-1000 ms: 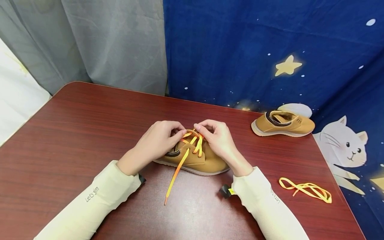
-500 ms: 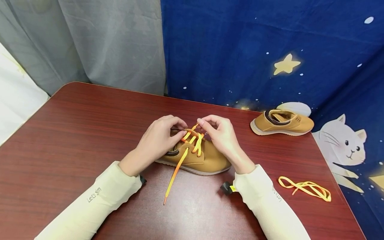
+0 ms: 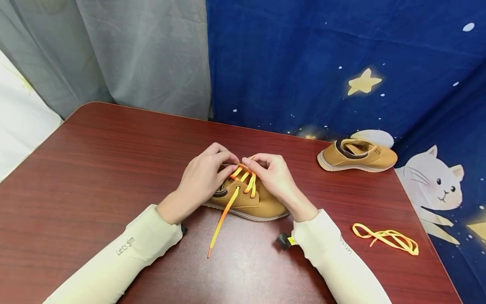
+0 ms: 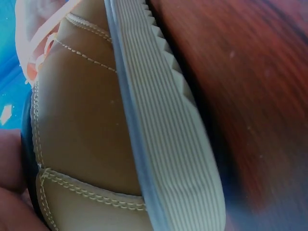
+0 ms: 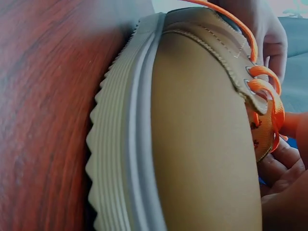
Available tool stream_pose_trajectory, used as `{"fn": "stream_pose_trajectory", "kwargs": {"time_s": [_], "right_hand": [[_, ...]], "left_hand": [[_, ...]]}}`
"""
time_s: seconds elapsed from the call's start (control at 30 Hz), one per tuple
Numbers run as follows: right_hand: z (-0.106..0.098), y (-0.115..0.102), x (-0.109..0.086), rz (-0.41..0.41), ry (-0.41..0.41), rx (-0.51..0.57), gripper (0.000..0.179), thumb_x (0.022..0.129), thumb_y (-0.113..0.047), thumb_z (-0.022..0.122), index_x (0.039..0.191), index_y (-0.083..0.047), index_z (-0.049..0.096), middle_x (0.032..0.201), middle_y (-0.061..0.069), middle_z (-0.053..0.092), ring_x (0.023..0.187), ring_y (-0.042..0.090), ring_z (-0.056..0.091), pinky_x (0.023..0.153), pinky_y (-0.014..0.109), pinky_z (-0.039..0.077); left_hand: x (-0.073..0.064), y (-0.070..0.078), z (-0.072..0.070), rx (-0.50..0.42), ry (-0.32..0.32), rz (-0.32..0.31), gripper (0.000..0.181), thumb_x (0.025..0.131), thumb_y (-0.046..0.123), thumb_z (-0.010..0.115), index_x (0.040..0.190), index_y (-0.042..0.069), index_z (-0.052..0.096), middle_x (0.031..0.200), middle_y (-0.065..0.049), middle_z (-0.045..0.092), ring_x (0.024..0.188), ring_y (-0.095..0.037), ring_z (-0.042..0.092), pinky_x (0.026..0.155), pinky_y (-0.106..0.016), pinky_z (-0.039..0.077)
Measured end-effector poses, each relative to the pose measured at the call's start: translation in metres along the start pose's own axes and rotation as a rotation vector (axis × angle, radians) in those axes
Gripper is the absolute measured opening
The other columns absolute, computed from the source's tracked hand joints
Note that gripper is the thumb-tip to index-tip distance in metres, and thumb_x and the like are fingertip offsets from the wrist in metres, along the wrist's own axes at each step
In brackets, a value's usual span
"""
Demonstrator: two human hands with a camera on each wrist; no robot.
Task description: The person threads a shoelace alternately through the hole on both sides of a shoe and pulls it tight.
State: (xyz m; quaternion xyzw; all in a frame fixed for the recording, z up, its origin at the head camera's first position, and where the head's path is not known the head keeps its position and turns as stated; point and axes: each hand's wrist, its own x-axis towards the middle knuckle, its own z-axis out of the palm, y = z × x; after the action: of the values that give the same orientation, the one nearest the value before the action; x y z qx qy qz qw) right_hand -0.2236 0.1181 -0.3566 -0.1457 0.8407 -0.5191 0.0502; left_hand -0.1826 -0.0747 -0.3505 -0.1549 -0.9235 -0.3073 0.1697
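A tan leather shoe [image 3: 271,202] lies sideways on the table, toe to the right, with a yellow-orange shoelace [image 3: 224,221] threaded through its eyelets. One lace end hangs over the near side down to the tabletop. My left hand [image 3: 205,175] pinches the lace at the top of the far flap, thumb and fingers meeting there. Right beside it, my right hand [image 3: 276,176] pinches the lace between thumb and index finger. The two hands' fingertips almost meet. In the right wrist view, orange lace loops [image 5: 267,86] cross the eyelets, and fingers [image 5: 286,159] sit behind the flap.
A second tan shoe [image 3: 357,156], without a lace, stands at the table's back right. A bundled yellow lace [image 3: 387,238] lies near the right edge. Curtains, grey [image 3: 152,59] and blue [image 3: 288,63], hang behind the table [image 3: 114,169].
My right hand rose with the lace, pulling it away from the shoe, then came back down and left toward the left fingertips. My left hand shifted slightly right. The hanging lace end stayed nearly still.
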Motion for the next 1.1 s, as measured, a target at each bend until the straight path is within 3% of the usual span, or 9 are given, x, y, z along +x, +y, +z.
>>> {"fn": "stream_pose_trajectory", "kwargs": {"time_s": [0.13, 0.33, 0.43, 0.53, 0.67, 0.87, 0.97, 1.1], "right_hand": [[0.001, 0.001, 0.0, 0.014, 0.015, 0.051, 0.022, 0.095, -0.029, 0.071, 0.09, -0.009, 0.079, 0.088, 0.0, 0.076, 0.09, 0.01, 0.063, 0.08, 0.021, 0.049], [-0.004, -0.001, 0.0, 0.033, 0.082, 0.093, 0.026, 0.095, -0.034, 0.071, 0.091, -0.009, 0.078, 0.073, -0.008, 0.072, 0.076, 0.007, 0.063, 0.066, 0.02, 0.049], [-0.009, -0.002, 0.002, 0.051, 0.118, 0.156, 0.029, 0.096, -0.033, 0.07, 0.093, -0.005, 0.076, 0.074, -0.005, 0.075, 0.075, 0.012, 0.069, 0.068, 0.026, 0.056], [-0.015, -0.003, 0.003, 0.04, 0.144, 0.18, 0.029, 0.096, -0.03, 0.07, 0.096, -0.001, 0.076, 0.081, 0.007, 0.078, 0.076, 0.018, 0.073, 0.074, 0.034, 0.06], [-0.022, -0.004, 0.006, -0.007, 0.17, 0.161, 0.03, 0.097, -0.028, 0.068, 0.1, 0.001, 0.076, 0.086, 0.013, 0.078, 0.078, 0.018, 0.074, 0.074, 0.03, 0.059], [-0.034, -0.005, 0.008, -0.06, 0.252, 0.234, 0.03, 0.097, -0.025, 0.069, 0.098, 0.005, 0.073, 0.071, -0.011, 0.074, 0.071, 0.01, 0.072, 0.068, 0.024, 0.057], [-0.037, -0.005, 0.008, -0.059, 0.271, 0.259, 0.029, 0.097, -0.025, 0.069, 0.096, 0.004, 0.073, 0.069, -0.013, 0.073, 0.069, 0.006, 0.07, 0.067, 0.023, 0.056], [-0.037, -0.004, 0.008, -0.015, 0.209, 0.246, 0.03, 0.098, -0.029, 0.068, 0.099, 0.001, 0.073, 0.073, -0.013, 0.075, 0.071, 0.006, 0.07, 0.069, 0.024, 0.057]], "left_hand": [[0.001, 0.0, 0.001, 0.025, -0.006, 0.025, 0.007, 0.093, 0.02, 0.074, 0.1, 0.019, 0.075, 0.105, 0.003, 0.071, 0.086, -0.017, 0.067, 0.071, -0.036, 0.052], [0.003, 0.0, 0.0, 0.044, -0.043, 0.026, 0.006, 0.095, 0.023, 0.071, 0.099, 0.02, 0.075, 0.092, 0.002, 0.074, 0.081, -0.016, 0.062, 0.071, -0.035, 0.05], [0.003, 0.0, 0.0, 0.046, -0.047, 0.023, 0.006, 0.095, 0.023, 0.071, 0.098, 0.02, 0.075, 0.092, 0.002, 0.075, 0.081, -0.017, 0.063, 0.072, -0.036, 0.051], [0.002, 0.001, -0.001, 0.047, -0.047, 0.021, 0.006, 0.095, 0.023, 0.071, 0.097, 0.02, 0.075, 0.092, 0.002, 0.075, 0.081, -0.017, 0.064, 0.072, -0.036, 0.052], [0.002, 0.001, -0.002, 0.049, -0.046, 0.016, 0.006, 0.095, 0.024, 0.071, 0.097, 0.021, 0.075, 0.093, 0.002, 0.075, 0.081, -0.016, 0.065, 0.073, -0.036, 0.052], [0.001, 0.001, -0.002, 0.052, -0.048, 0.011, 0.006, 0.095, 0.025, 0.071, 0.098, 0.021, 0.075, 0.091, 0.003, 0.074, 0.08, -0.016, 0.063, 0.071, -0.035, 0.05], [0.001, 0.001, -0.002, 0.058, -0.051, 0.009, 0.006, 0.095, 0.025, 0.071, 0.098, 0.022, 0.075, 0.091, 0.004, 0.074, 0.08, -0.015, 0.063, 0.071, -0.035, 0.05], [0.0, 0.001, -0.003, 0.065, -0.054, 0.008, 0.006, 0.095, 0.025, 0.071, 0.098, 0.022, 0.074, 0.091, 0.004, 0.074, 0.08, -0.015, 0.062, 0.071, -0.035, 0.05]]}}
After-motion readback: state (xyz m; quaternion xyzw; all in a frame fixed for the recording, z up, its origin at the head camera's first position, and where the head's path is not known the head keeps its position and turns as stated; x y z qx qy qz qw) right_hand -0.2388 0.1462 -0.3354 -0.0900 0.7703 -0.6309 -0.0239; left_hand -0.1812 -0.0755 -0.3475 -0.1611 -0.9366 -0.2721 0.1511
